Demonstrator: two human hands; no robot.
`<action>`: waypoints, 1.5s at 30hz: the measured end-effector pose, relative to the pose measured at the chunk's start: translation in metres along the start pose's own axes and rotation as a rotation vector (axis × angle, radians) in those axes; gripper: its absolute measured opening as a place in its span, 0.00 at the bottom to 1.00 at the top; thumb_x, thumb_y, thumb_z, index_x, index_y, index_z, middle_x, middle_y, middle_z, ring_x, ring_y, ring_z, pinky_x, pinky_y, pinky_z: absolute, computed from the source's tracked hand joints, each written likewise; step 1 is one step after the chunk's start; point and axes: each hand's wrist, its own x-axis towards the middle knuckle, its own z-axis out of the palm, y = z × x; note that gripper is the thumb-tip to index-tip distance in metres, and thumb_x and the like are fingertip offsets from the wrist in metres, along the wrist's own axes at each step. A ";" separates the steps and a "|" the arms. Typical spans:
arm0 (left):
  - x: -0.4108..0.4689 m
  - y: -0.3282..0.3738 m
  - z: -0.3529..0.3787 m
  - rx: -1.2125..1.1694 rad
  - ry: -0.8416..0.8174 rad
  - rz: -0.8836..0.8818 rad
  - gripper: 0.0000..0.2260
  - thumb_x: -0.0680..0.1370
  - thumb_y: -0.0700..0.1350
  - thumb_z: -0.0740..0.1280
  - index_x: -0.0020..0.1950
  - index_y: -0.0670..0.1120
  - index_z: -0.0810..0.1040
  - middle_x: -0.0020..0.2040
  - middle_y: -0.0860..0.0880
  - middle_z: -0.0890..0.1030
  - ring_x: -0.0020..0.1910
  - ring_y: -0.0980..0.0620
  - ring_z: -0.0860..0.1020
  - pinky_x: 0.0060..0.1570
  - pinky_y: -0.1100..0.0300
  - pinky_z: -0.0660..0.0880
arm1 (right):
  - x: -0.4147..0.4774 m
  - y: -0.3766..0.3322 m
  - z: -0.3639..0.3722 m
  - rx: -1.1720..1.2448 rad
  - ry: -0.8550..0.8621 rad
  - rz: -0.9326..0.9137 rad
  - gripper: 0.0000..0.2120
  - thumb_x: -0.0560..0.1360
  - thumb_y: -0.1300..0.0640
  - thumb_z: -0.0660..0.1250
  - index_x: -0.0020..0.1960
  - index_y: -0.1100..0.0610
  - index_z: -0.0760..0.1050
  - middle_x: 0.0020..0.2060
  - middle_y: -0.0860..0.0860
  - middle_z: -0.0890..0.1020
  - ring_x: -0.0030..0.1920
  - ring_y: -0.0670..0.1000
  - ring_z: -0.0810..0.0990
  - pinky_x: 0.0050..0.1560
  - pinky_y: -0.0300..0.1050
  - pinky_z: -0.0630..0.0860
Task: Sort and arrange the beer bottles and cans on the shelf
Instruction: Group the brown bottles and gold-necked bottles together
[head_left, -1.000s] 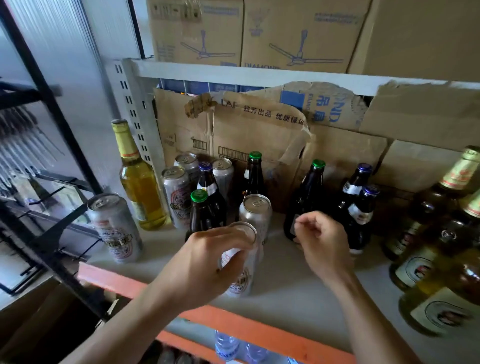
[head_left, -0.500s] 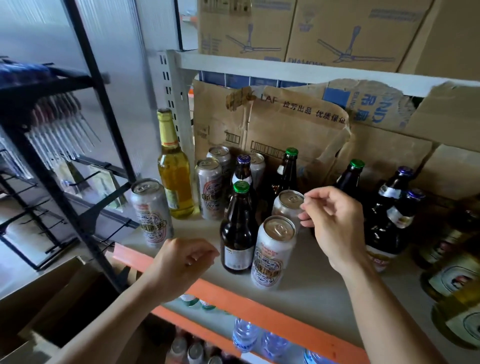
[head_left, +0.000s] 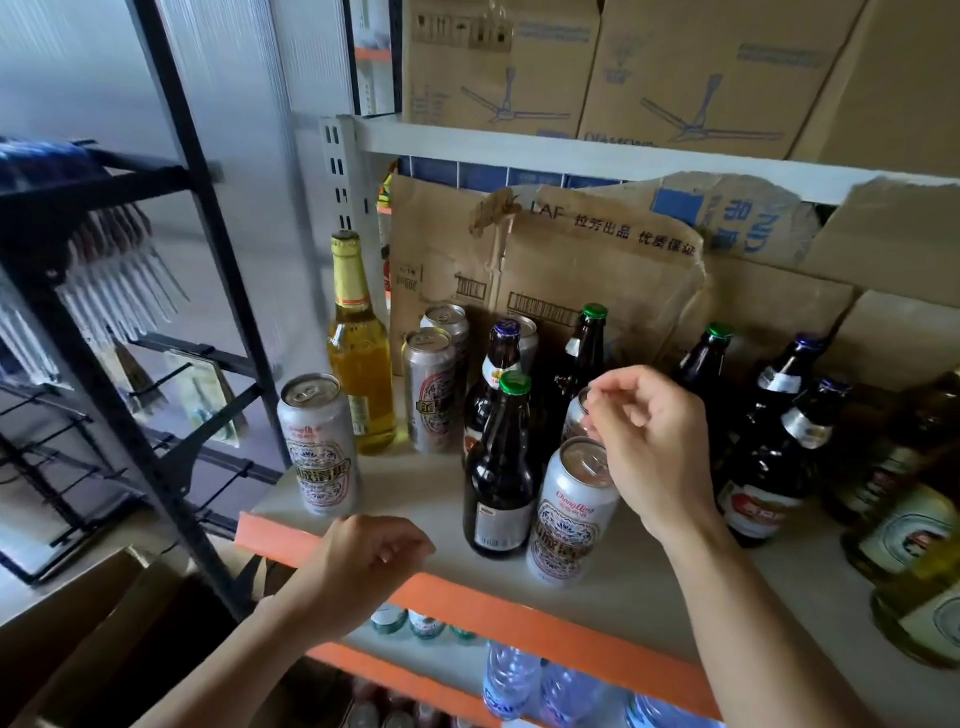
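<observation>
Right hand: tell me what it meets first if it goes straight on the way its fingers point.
Probably the half-hidden silver can behind the front can: the fingers of the right hand point left at its rim, possibly touching it. Depth is unclear.

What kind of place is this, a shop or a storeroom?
Likely a storeroom or shop's back shelving: a metal shelf holding beer cans and beer bottles, cardboard boxes printed with ceiling fans above, water bottles below.

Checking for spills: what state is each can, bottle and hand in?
Front can: upright, sealed.
Left can: upright, sealed.
Front bottle: upright, capped.
Yellow bottle: upright, capped.
Left hand: loosely curled, empty.
Right hand: curled at rear can; grip unclear.
</observation>
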 end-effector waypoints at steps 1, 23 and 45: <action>0.001 -0.001 -0.001 0.000 -0.013 0.005 0.07 0.76 0.43 0.69 0.41 0.53 0.84 0.37 0.64 0.83 0.39 0.59 0.82 0.41 0.64 0.78 | -0.001 0.000 0.001 -0.002 0.011 0.006 0.03 0.70 0.56 0.66 0.40 0.51 0.78 0.32 0.52 0.83 0.34 0.58 0.82 0.40 0.59 0.81; 0.052 0.132 0.014 -0.138 -0.132 0.564 0.05 0.77 0.40 0.67 0.46 0.43 0.84 0.38 0.53 0.84 0.37 0.56 0.81 0.38 0.68 0.75 | -0.016 0.097 -0.063 -0.221 0.014 0.645 0.10 0.69 0.64 0.64 0.30 0.57 0.73 0.25 0.54 0.71 0.30 0.53 0.70 0.33 0.48 0.63; 0.095 0.156 0.053 0.075 0.067 0.522 0.11 0.75 0.44 0.64 0.53 0.46 0.83 0.50 0.54 0.82 0.50 0.62 0.79 0.48 0.68 0.77 | -0.013 0.141 -0.068 -0.179 -0.064 0.598 0.14 0.72 0.68 0.62 0.35 0.55 0.79 0.27 0.51 0.78 0.28 0.51 0.72 0.28 0.41 0.63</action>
